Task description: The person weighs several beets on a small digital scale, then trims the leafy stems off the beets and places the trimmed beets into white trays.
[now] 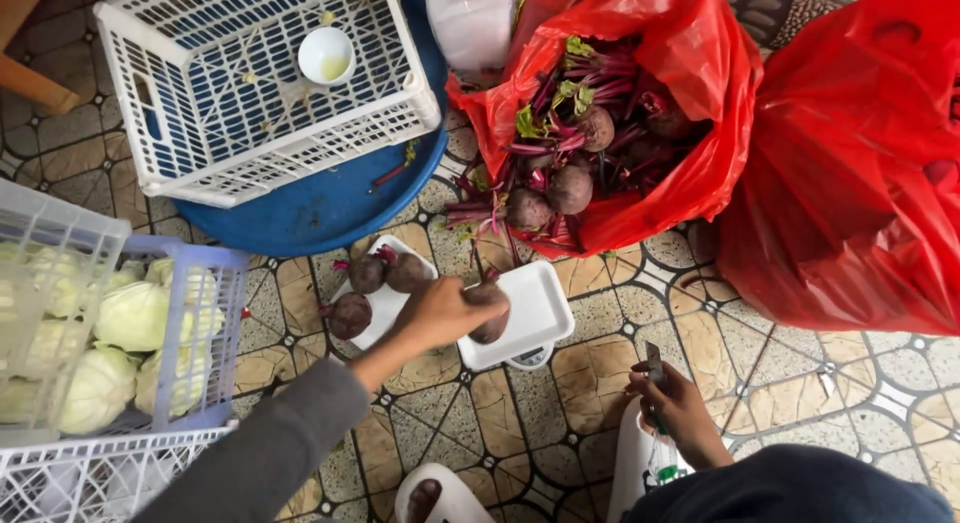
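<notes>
My left hand (440, 315) reaches forward in a grey sleeve and grips a dark beetroot (491, 323) that rests on a white tray (538, 305) on top of a small scale (530, 358). My right hand (678, 408) stays low at the right, closed around a small knife (655, 368) with the blade pointing up. Just left of my left hand lies a second white tray (385, 305) carrying three trimmed beetroots (367, 274). Behind both trays, an open red bag (700, 73) is full of beetroots with stalks and leaves (570, 188).
A second, closed red bag (860, 183) lies at the right. A white plastic crate (260, 133) holding a small white bowl (327, 55) sits on a blue round lid (330, 208). Crates of cabbages (130, 318) stand at the left on the patterned tile floor (780, 373).
</notes>
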